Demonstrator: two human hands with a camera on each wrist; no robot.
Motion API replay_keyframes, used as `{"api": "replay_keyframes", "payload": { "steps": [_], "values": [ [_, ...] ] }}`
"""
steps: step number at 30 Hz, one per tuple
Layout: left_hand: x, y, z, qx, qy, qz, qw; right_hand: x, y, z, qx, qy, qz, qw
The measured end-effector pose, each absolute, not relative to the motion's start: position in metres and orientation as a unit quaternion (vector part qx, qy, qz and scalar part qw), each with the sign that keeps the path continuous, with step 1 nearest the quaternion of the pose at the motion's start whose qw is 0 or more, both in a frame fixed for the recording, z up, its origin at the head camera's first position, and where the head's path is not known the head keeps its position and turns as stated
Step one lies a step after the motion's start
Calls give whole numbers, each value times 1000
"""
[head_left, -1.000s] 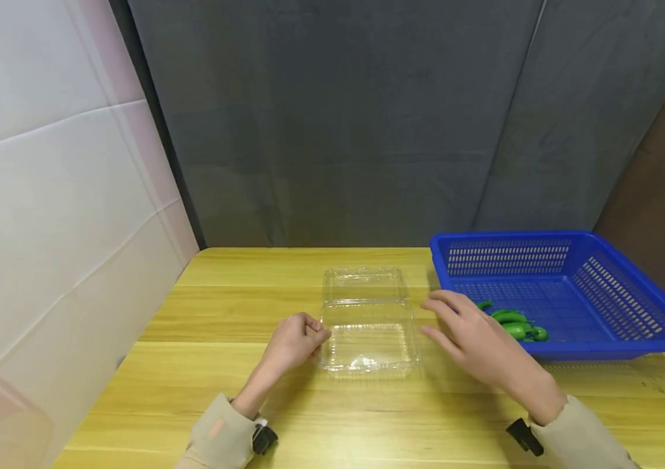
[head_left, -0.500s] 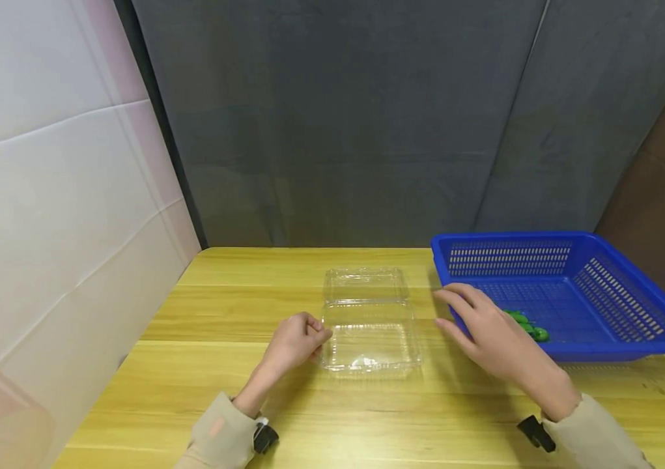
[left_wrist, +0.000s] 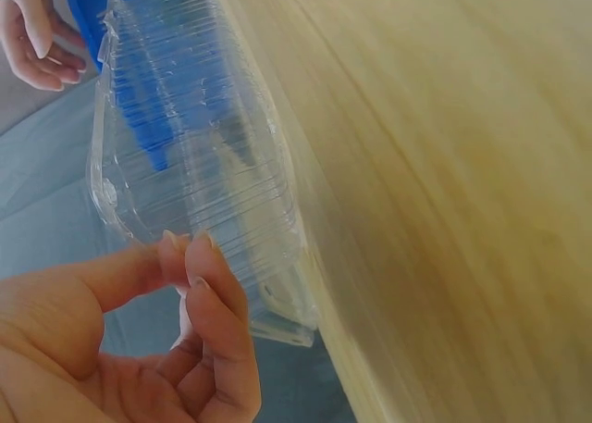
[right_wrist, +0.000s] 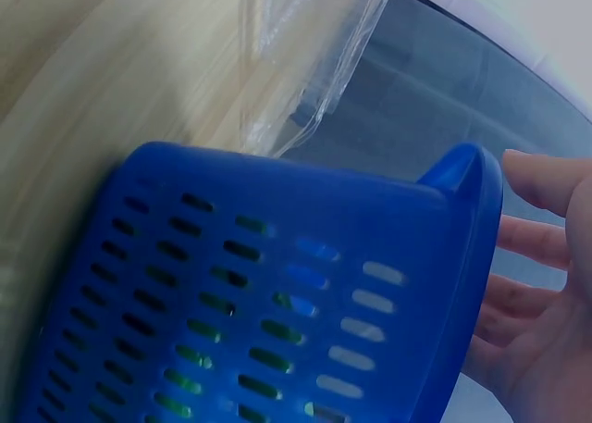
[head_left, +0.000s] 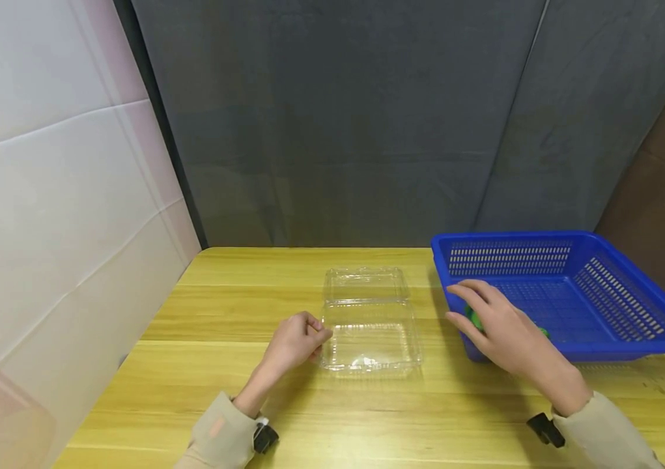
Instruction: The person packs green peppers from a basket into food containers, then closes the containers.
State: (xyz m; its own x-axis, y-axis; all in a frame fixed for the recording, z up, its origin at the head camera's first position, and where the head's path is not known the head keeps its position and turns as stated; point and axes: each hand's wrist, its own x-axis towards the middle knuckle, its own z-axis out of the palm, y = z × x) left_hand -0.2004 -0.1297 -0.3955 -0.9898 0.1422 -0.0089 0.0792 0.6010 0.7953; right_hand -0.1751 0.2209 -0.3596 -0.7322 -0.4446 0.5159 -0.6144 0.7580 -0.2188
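Observation:
A clear plastic clamshell container (head_left: 372, 335) lies with its lid folded back, away from the person. At its left rim, my left hand (head_left: 292, 341) pinches the edge between thumb and forefinger, as the left wrist view shows with the container's ribbed side (left_wrist: 199, 118). Over the near left corner of the blue basket (head_left: 608, 356) hovers my right hand (head_left: 505, 329), fingers apart and holding nothing. Green peppers (head_left: 475, 319) lie in the basket beneath it, mostly hidden by that hand. Through the wall slots in the right wrist view, bits of green peppers (right_wrist: 190, 354) show.
Both the container and the basket stand on a wooden table (head_left: 209, 365). A dark grey cloth (head_left: 332, 130) hangs behind the table, and a white panel (head_left: 62, 215) rises on the left. The basket's raised rim (head_left: 514, 233) borders the right side.
My right hand has moved right, from beside the container to over the basket's near left corner, covering most of the peppers. The left hand and the container stay in place.

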Motion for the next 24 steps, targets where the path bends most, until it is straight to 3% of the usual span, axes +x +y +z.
{"api": "replay_keyframes", "payload": {
  "steps": [24],
  "values": [
    [-200, -131, -396, 63, 895, 439, 38, -172, 237, -364, 247, -932, 196, 178]
  ]
}}
